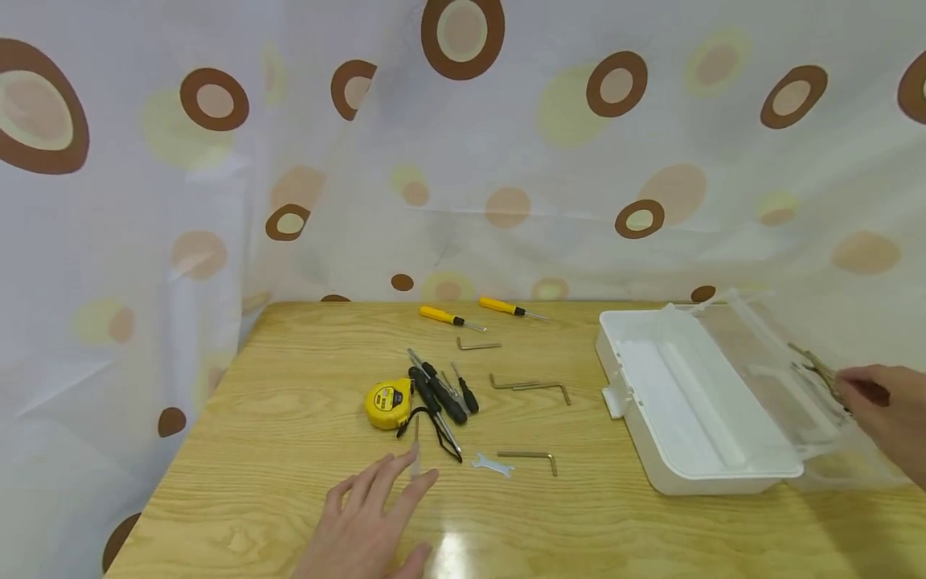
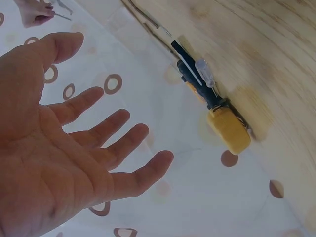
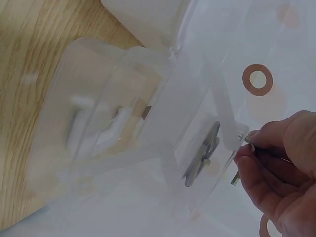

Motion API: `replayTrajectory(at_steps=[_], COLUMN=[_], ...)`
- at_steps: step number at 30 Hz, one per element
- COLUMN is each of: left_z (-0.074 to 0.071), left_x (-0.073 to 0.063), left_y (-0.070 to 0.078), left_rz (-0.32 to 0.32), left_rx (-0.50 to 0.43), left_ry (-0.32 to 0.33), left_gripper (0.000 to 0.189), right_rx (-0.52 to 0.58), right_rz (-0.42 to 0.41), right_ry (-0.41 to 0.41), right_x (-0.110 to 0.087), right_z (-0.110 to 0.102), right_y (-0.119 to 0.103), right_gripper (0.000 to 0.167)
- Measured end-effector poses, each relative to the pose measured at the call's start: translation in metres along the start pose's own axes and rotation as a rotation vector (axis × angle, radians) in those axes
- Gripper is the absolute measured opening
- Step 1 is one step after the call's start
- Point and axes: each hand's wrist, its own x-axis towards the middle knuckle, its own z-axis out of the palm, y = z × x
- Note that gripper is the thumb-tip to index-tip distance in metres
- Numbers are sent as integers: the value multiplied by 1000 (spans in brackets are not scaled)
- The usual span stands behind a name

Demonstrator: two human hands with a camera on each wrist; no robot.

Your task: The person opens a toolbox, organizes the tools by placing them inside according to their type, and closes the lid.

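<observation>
At the right, my right hand pinches a brass-coloured hex key between thumb and fingers, partly hidden by them. It is at the edge of the clear tray of the open toolbox. A grey metal tool lies in that tray. My left hand is over the table's front, palm down, fingers spread, holding nothing. Just beyond its fingertips is a small clear-handled screwdriver. Next to that lie a yellow tape measure and several black-handled screwdrivers.
Two yellow screwdrivers lie at the back of the wooden table. Several hex keys and a small open-end wrench are spread across the middle. A patterned curtain hangs behind.
</observation>
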Motion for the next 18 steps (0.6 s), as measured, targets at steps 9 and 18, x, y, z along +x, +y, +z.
replayTrajectory(at_steps=[9, 18], left_z=[1, 2], left_x=[3, 18], left_y=[2, 4], left_rz=[44, 133], left_rx=[2, 93], left_ry=[17, 140], left_gripper=[69, 70], right_rx=[34, 0], right_rz=[32, 53], right_ry=[-43, -20], right_x=[-4, -11], right_z=[16, 56], right_y=[22, 119], right_gripper=[8, 16])
